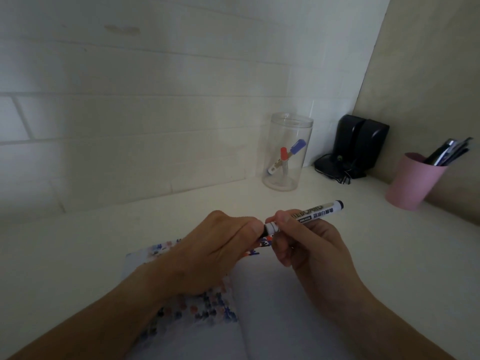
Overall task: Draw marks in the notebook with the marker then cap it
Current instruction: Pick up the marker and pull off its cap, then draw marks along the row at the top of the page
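I saw my right hand (309, 245) holding the marker (305, 215) above the notebook (272, 294), its barrel running up-right from the fingers; my left hand (220, 245) closed around its cap end.

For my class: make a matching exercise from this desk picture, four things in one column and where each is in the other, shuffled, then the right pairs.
Things:
1. whiteboard marker
2. red-capped marker
3. pink cup
4. notebook

Places:
A. on the desk under both hands
B. inside the clear jar
C. far right, holding pens
D. gripped in the right hand

Pairs: 1-D, 2-B, 3-C, 4-A
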Available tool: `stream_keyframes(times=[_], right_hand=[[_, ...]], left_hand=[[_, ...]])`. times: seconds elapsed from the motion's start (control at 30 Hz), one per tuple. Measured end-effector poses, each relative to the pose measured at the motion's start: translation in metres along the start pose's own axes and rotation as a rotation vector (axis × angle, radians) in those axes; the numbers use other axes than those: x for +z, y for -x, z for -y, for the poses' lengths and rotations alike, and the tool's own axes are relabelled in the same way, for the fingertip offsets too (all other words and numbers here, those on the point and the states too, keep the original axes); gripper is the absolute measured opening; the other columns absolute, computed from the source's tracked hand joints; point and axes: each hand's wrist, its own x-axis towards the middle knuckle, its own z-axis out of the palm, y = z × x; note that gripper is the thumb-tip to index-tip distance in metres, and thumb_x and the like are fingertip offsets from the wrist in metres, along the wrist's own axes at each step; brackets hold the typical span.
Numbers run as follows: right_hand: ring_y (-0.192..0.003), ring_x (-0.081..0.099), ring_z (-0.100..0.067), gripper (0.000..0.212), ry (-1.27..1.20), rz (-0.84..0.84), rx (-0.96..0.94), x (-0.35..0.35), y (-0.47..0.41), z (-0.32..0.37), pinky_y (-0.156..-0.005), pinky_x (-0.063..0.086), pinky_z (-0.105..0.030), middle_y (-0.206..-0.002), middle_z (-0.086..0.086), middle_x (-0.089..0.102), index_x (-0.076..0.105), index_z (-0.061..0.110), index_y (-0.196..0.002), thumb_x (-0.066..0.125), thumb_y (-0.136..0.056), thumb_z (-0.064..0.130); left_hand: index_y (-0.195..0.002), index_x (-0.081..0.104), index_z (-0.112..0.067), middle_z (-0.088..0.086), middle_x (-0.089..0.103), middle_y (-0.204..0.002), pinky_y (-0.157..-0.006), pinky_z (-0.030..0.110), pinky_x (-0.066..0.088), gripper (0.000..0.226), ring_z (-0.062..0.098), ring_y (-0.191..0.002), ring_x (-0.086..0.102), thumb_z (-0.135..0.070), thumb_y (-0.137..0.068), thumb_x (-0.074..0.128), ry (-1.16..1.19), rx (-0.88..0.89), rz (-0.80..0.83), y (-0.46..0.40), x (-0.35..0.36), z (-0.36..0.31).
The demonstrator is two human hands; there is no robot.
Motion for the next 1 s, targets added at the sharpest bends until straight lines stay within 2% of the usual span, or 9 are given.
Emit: stream_keyframes(times=[0.07, 0.13, 0.23, 0.33, 0.43, 0.63, 0.8, 0.9, 1.0], right_hand=[[-0.047, 0.049, -0.01, 0.018, -0.064, -0.114, 0.008, -0.012, -0.005, 0.012, -0.044, 0.044, -0.018, -0.055, -0.002, 0.057, 0.077, 0.007, -0.071, 0.067, -0.082, 0.018], [-0.05, 0.048, -0.012, 0.017, -0.109, -0.253, -0.017, -0.032, -0.008, 0.028, -0.045, 0.043, -0.018, -0.059, -0.003, 0.055, 0.076, 0.01, -0.071, 0.067, -0.082, 0.018], [-0.052, 0.052, -0.013, 0.015, -0.049, -0.259, -0.054, -0.041, -0.004, 0.028, -0.046, 0.046, -0.02, -0.06, -0.003, 0.062, 0.078, 0.01, -0.075, 0.068, -0.081, 0.019], [-0.05, 0.056, -0.012, 0.015, 0.043, -0.191, -0.051, -0.033, -0.002, 0.018, -0.047, 0.049, -0.02, -0.058, -0.003, 0.066, 0.083, 0.012, -0.074, 0.07, -0.077, 0.02], [-0.048, 0.053, -0.012, 0.016, 0.049, -0.213, -0.091, -0.043, -0.003, 0.022, -0.044, 0.045, -0.02, -0.057, -0.002, 0.065, 0.083, 0.012, -0.075, 0.07, -0.077, 0.021], [-0.05, 0.056, -0.014, 0.017, 0.058, -0.19, -0.134, -0.053, -0.004, 0.026, -0.043, 0.045, -0.022, -0.059, -0.003, 0.066, 0.082, 0.014, -0.082, 0.068, -0.084, 0.023], [-0.056, 0.061, -0.015, 0.007, 0.218, -0.052, -0.013, -0.039, -0.001, 0.018, -0.049, 0.052, -0.021, -0.065, -0.008, 0.069, 0.08, 0.006, -0.087, 0.076, -0.083, 0.01], [-0.054, 0.059, -0.014, 0.015, 0.445, -0.079, 0.061, -0.033, 0.0, 0.002, -0.05, 0.05, -0.021, -0.062, -0.007, 0.067, 0.077, 0.005, -0.082, 0.083, -0.081, 0.019], [-0.052, 0.065, -0.017, 0.004, 0.594, -0.128, 0.084, -0.031, -0.002, -0.012, -0.053, 0.056, -0.023, -0.06, -0.007, 0.072, 0.078, 0.011, -0.084, 0.078, -0.086, 0.008]], left_hand=[[-0.065, 0.05, -0.028, -0.013, 0.046, -0.051, -0.052, 0.019, 0.035, 0.039, 0.005, -0.046, 0.038, -0.024, -0.102, 0.038, 0.171, -0.144, -0.076, 0.004, -0.002, 0.012], [-0.053, 0.047, -0.031, -0.01, 0.043, -0.045, -0.046, 0.024, 0.033, 0.051, 0.01, -0.043, 0.039, -0.033, -0.103, 0.037, 0.377, -0.298, -0.157, 0.005, -0.008, 0.028], [-0.065, 0.038, -0.038, -0.017, 0.039, -0.054, -0.047, 0.024, 0.031, 0.046, 0.005, -0.047, 0.036, -0.018, -0.106, 0.034, 0.161, -0.236, -0.142, 0.006, -0.008, 0.032], [-0.082, 0.044, -0.026, -0.018, 0.046, -0.075, -0.066, 0.036, 0.045, 0.027, 0.014, -0.067, 0.052, -0.016, -0.106, 0.035, -0.145, -0.118, -0.048, 0.006, 0.002, 0.029], [-0.098, 0.063, -0.029, -0.014, 0.061, -0.089, -0.08, 0.029, 0.045, 0.039, 0.008, -0.086, 0.058, -0.04, -0.106, 0.026, -0.072, -0.23, -0.004, 0.009, 0.0, 0.04], [-0.104, 0.061, -0.029, -0.028, 0.068, -0.111, -0.085, 0.027, 0.048, 0.037, 0.006, -0.1, 0.063, -0.043, -0.107, 0.027, 0.109, -0.295, 0.156, 0.008, 0.004, 0.044], [-0.108, 0.06, -0.029, -0.018, 0.066, -0.104, -0.085, 0.031, 0.046, 0.041, 0.007, -0.098, 0.059, -0.049, -0.106, 0.025, 0.097, -0.256, 0.2, 0.007, 0.01, 0.052], [-0.108, 0.058, -0.033, -0.014, 0.063, -0.099, -0.084, 0.033, 0.048, 0.037, 0.006, -0.096, 0.058, -0.052, -0.104, 0.026, 0.069, -0.238, 0.209, 0.007, 0.012, 0.058], [-0.109, 0.059, -0.039, -0.019, 0.061, -0.098, -0.083, 0.026, 0.049, 0.037, 0.0, -0.096, 0.058, -0.058, -0.101, 0.028, 0.039, -0.219, 0.21, 0.008, 0.012, 0.065]])
